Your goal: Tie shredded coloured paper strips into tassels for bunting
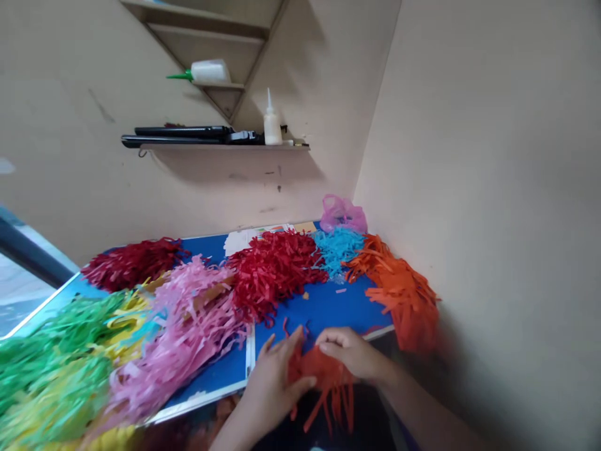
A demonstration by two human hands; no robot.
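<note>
1. While I am watching remotely, thin orange fringe (323, 369) is dangling at 6 o'clock, the right hand (351, 352) pinching it.
2. The left hand (277, 379) is curving around one side; I can't tell its grip.
3. From them, smooth blue tabletop (323, 307) is giving room at 12, white rim (188, 403) edging 8.

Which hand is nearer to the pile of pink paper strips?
Left. The left hand is close to the pink paper strips, on their right side; the right hand is farther away, beyond the left one.
</note>
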